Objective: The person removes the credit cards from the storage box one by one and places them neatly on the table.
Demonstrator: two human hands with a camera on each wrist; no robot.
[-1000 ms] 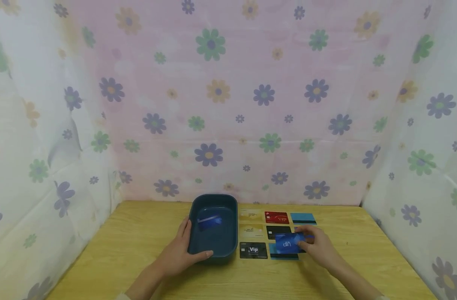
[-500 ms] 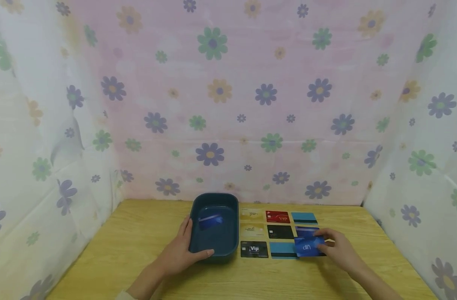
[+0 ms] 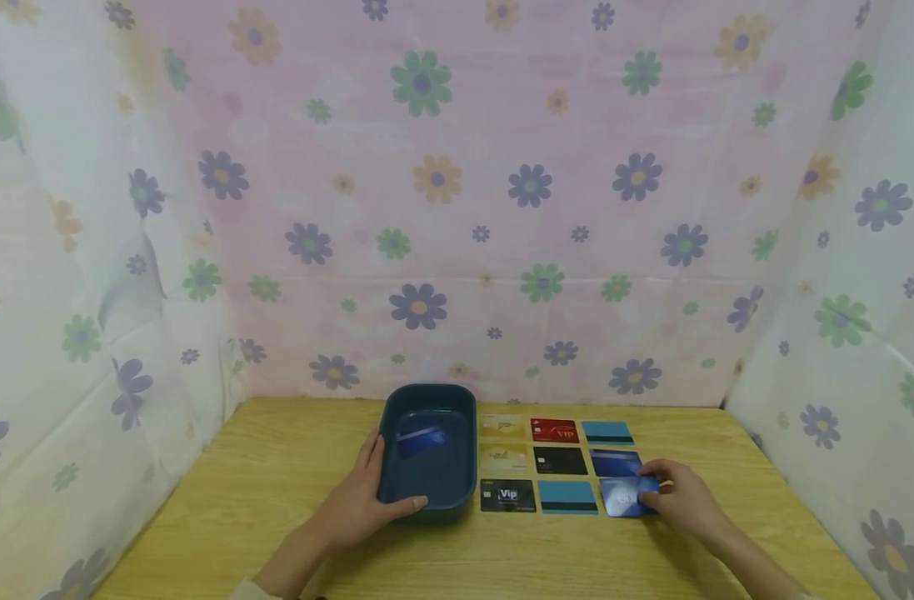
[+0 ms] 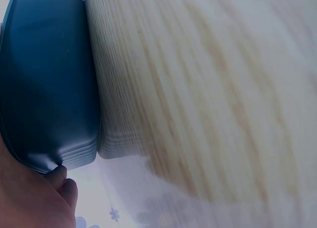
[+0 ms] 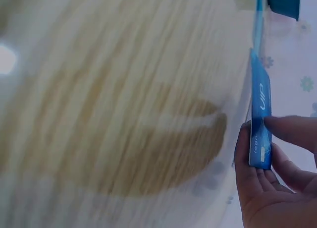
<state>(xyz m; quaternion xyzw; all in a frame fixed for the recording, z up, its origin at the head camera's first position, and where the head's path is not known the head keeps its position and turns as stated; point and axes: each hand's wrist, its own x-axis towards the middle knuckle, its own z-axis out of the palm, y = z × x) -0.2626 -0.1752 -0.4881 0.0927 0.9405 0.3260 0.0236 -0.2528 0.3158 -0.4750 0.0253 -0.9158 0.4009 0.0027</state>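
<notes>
My left hand (image 3: 347, 510) grips the left side of a dark teal plastic bin (image 3: 430, 490), thumb on the near rim. A blue card (image 3: 421, 442) lies inside the bin. At the right end of the front row, my right hand (image 3: 687, 504) pinches a blue VIP bank card (image 3: 623, 497) by its right edge, low over the table. The right wrist view shows the thumb on the printed face of this card (image 5: 261, 114) and fingers behind it. To its left lies a light blue card with a dark stripe (image 3: 567, 497), then a black Vip card (image 3: 507, 495).
Behind the front row lie two gold cards (image 3: 504, 457), a red VIP card (image 3: 554, 431), a black card (image 3: 560, 460), a light blue card (image 3: 607, 432) and a dark blue card (image 3: 616, 462). Flowered cloth (image 3: 457, 200) encloses the wooden table (image 3: 224, 500) at back and sides.
My right hand has carried the blue VIP card rightward, off the light blue striped card, and down to the right end of the front row. My left hand has kept its grip on the bin.
</notes>
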